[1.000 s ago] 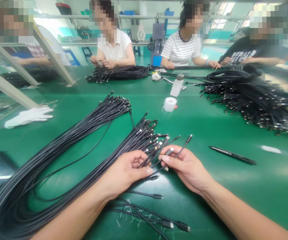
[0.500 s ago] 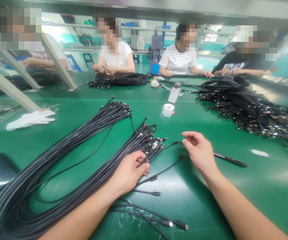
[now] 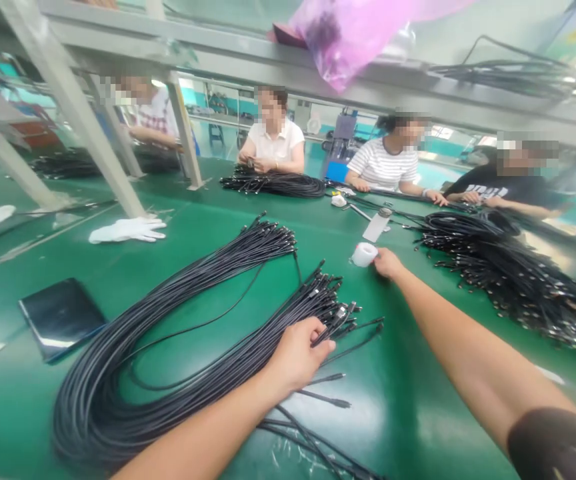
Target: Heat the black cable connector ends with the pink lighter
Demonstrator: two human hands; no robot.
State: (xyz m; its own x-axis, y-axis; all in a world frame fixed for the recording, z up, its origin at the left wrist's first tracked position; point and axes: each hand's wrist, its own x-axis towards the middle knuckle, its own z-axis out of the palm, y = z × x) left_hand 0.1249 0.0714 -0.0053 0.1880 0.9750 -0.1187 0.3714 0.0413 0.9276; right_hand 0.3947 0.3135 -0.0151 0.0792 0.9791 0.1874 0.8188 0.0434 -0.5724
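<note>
My left hand (image 3: 302, 350) rests on the near end of a big U-shaped bundle of black cables (image 3: 168, 303), its fingers curled round some of the cables close to their metal connectors. My right hand (image 3: 389, 263) is stretched far forward, with its fingers closed at the right edge of a white roll of tape (image 3: 365, 255). A bit of red shows between fingers and roll. Several loose cable ends (image 3: 331, 400) lie on the green table below my left hand.
Behind the roll stands a bottle with a dark cap (image 3: 378, 225). Another cable heap (image 3: 528, 287) covers the right side. A white glove (image 3: 128, 230) and a dark flat pouch (image 3: 63, 317) lie left. Co-workers sit opposite, beneath a metal shelf (image 3: 248, 40) holding a pink bag (image 3: 338, 40).
My right hand has moved forward from beside the cable ends to the white roll. My left hand stays on the bundle. The view has tilted up and turned left; a black pen has left sight.
</note>
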